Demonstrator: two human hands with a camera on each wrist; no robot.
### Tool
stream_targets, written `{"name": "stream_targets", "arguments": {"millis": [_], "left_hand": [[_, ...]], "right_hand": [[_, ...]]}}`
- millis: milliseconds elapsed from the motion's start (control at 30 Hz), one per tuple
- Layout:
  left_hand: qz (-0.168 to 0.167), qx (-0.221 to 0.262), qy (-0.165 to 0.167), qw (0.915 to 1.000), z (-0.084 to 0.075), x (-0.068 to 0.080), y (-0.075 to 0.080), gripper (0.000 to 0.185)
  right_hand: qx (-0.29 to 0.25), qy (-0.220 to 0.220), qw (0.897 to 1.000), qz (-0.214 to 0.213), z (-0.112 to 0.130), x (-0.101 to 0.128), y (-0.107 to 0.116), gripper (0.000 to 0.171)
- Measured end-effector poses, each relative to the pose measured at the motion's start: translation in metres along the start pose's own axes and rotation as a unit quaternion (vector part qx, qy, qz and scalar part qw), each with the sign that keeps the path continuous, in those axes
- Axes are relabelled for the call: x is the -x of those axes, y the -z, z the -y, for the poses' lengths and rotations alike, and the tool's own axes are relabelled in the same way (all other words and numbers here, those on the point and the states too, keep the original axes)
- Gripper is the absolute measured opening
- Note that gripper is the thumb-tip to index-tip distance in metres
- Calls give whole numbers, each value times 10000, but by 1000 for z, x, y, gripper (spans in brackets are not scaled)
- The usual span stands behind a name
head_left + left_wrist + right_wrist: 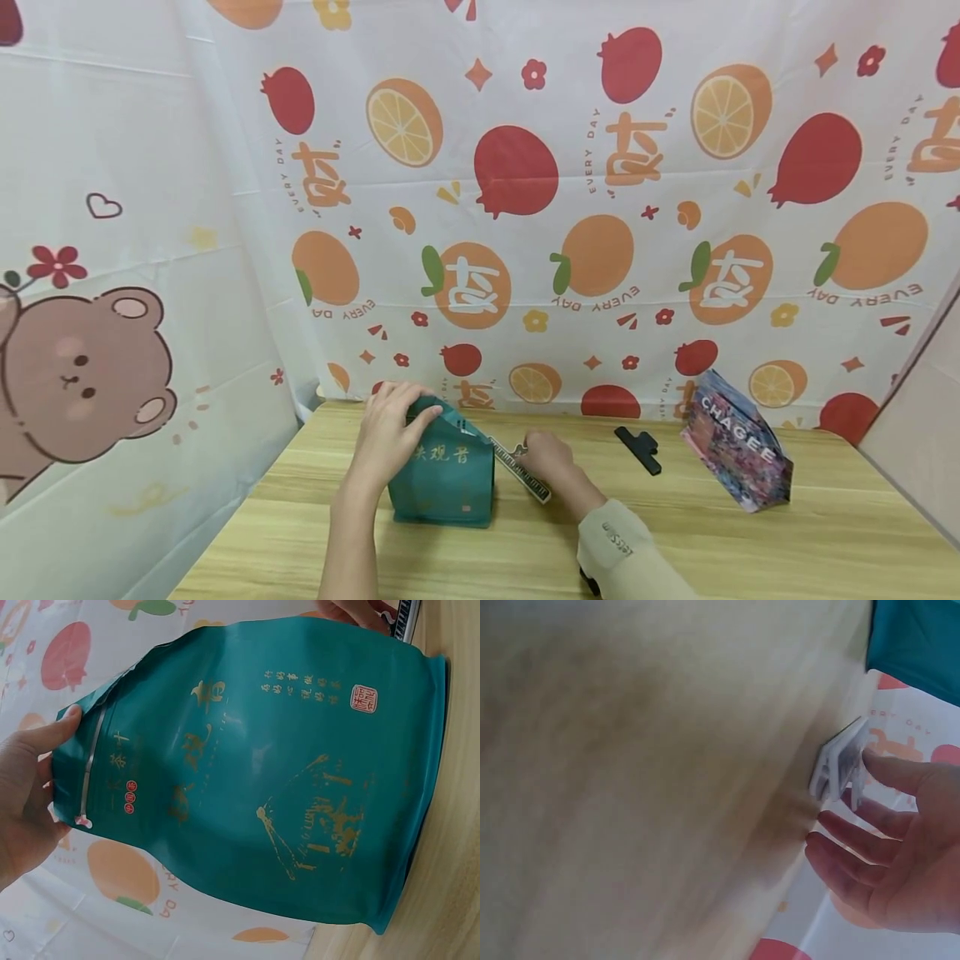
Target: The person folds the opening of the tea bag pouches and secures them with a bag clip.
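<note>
A teal tea bag [442,492] with gold lettering stands upright on the table. At its folded top edge, my left hand [390,429] holds it, thumb on the front face and fingers behind. In the left wrist view, a pale strip with a small pink end crosses the bag [262,765] just below the thumb. Right of the bag lies a long bag clip [534,485] with a piano-key pattern. My right hand [551,462] pinches the handle of that clip; in the right wrist view the thumb and index finger are at the clip [844,761], other fingers loosely bent.
A black bag clip [639,450] lies on the wooden table [600,533] to the right. Beyond it leans a floral bag [738,442] marked CHAGEE. A fruit-printed curtain [517,175] hangs behind the table, and another with a bear hangs at the left.
</note>
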State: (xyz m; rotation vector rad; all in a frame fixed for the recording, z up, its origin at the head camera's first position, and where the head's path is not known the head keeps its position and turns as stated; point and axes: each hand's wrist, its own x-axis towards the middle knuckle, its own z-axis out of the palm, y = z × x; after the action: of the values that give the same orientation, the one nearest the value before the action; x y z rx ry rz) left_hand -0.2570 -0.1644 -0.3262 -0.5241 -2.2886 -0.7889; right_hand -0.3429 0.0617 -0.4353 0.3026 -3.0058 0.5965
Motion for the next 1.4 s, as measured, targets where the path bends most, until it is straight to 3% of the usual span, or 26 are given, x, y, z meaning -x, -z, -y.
{"name": "stream_targets", "arguments": {"millis": [433, 633, 833, 1267, 1400], "left_hand": [[0, 28, 32, 10000, -1, -1, 0, 15], [61, 87, 63, 9999, 1, -4, 1, 14], [102, 126, 100, 9998, 3, -7, 1, 13], [60, 119, 75, 9999, 0, -5, 1, 14], [51, 137, 71, 9999, -1, -4, 1, 14]], "right_hand": [[-470, -121, 9987, 134, -1, 0, 11, 28], [-937, -150, 9953, 196, 1, 0, 13, 9], [-1081, -243, 9935, 266, 3, -1, 16, 9], [-1369, -268, 9902, 8, 1, 6, 29, 10], [-1522, -231, 9880, -122, -2, 9, 31, 18]]}}
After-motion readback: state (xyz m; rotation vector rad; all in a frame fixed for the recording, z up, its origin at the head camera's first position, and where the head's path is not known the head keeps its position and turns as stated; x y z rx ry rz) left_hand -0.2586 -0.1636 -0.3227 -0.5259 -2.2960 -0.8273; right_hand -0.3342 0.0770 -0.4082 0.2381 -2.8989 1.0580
